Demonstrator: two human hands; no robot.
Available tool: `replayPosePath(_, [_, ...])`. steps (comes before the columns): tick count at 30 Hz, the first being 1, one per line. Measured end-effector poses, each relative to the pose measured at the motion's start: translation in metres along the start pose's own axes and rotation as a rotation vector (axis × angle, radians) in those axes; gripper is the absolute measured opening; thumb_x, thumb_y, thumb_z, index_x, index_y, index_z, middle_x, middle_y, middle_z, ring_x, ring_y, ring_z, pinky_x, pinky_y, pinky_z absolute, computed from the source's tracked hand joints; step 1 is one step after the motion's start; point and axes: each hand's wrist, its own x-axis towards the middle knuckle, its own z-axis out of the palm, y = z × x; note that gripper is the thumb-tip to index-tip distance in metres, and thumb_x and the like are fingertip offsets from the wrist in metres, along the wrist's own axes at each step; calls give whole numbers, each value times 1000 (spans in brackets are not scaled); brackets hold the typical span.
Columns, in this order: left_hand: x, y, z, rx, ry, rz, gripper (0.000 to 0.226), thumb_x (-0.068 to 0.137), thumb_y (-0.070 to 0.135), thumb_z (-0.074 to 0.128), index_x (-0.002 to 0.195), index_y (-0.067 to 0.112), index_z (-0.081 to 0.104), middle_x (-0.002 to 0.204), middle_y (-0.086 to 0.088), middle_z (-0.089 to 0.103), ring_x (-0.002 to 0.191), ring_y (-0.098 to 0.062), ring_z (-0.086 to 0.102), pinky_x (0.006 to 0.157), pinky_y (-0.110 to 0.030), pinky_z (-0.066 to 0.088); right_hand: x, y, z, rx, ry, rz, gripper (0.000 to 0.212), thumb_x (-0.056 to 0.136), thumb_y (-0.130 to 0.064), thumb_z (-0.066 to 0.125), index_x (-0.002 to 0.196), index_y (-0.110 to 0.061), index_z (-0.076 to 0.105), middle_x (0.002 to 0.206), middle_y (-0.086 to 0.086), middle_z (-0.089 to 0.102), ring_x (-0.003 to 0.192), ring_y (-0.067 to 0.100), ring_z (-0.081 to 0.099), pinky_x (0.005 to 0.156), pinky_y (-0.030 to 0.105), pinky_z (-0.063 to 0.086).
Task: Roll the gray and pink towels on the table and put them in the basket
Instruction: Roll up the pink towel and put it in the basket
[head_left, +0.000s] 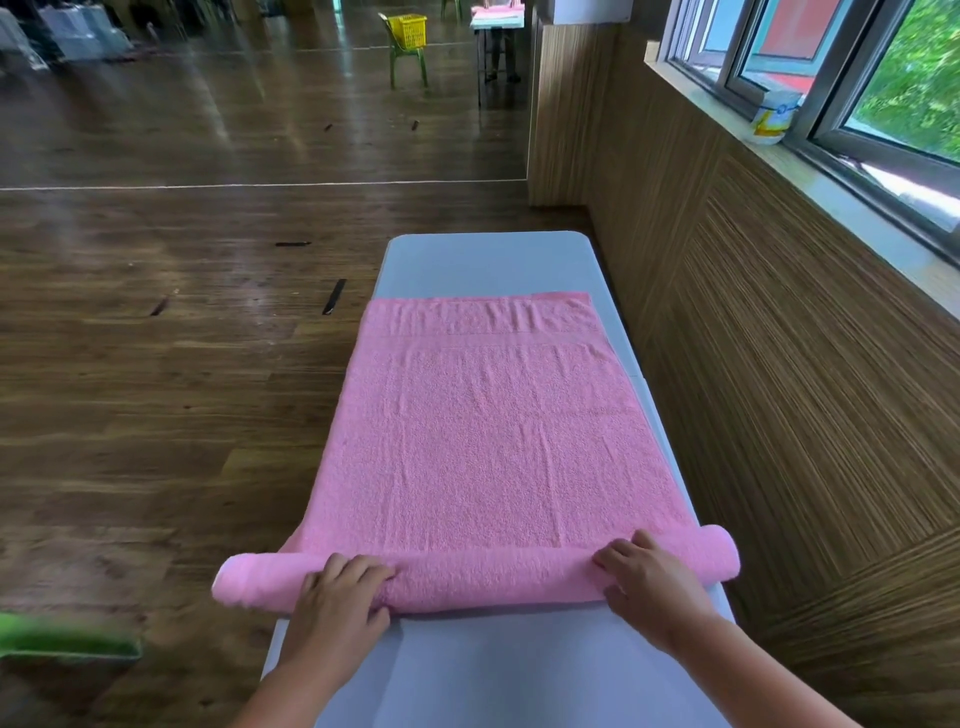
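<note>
Both hands rest on the rolled near end of the pink towel (488, 447), the left hand (340, 597) toward the roll's left part and the right hand (649, 587) toward its right part. Each hand is curled over the top of the roll, fingers spread and pressing into the cloth, thumbs on the near side, gripping the roll. The towel lies lengthwise on a light gray table (483, 260) that stands beside a wood-panelled wall (779, 389). Its near end is wound into a thick cylinder whose two ends stick out past the table's edges; the rest lies flat and open, stretching away toward the far end. The cloth is a plain, fuzzy terry pink with faint creases and a woven band across its far end. Far off on the wooden floor (156, 364), a yellow basket (408, 30) sits on a green chair (408, 65).
</note>
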Motion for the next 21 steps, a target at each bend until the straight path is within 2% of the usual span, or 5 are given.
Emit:
replayPosePath(3, [1,3,-1,61,47,34,31,64,40,61,94,40,70,85,24,59,84,-9,48,65,-28,37,7,0,-3,20,-39,-37,23,89,-30,49,102,-27,68,93,-15,61,91,12,40,57,14,25])
replayPosePath(6, [2,3,-4,63,98,63,25,69,41,48,80,35,70,79,20,54,81,-12,48,63,-29,36,10,3,-8,40,-66,-25,26,90,-33,45,100,-27,68,94,-12,57,90,11,46,65,24,40])
replayPosePath(12, [5,-3,3,-148,120,19,27,88,45,49,110,40,63,99,19,51,90,-10,50,72,-34,54,0,0,-2,92,14,-4,22,84,-29,59,105,-28,66,100,-11,59,91,17,58,67,33,52])
replayPosePath(16, [0,-4,2,-36,-20,65,58,60,59,71,116,44,61,107,25,56,98,-8,54,73,-29,45,-1,-1,-5,-73,-31,-38,41,55,-42,77,95,-35,70,88,-22,63,79,7,54,54,19,46])
replayPosePath(21, [3,0,3,71,33,61,26,64,43,55,84,38,71,84,23,54,86,-8,45,65,-29,39,8,-2,-8,-22,-103,-21,25,89,-37,48,100,-25,68,95,-13,61,90,9,36,57,21,30])
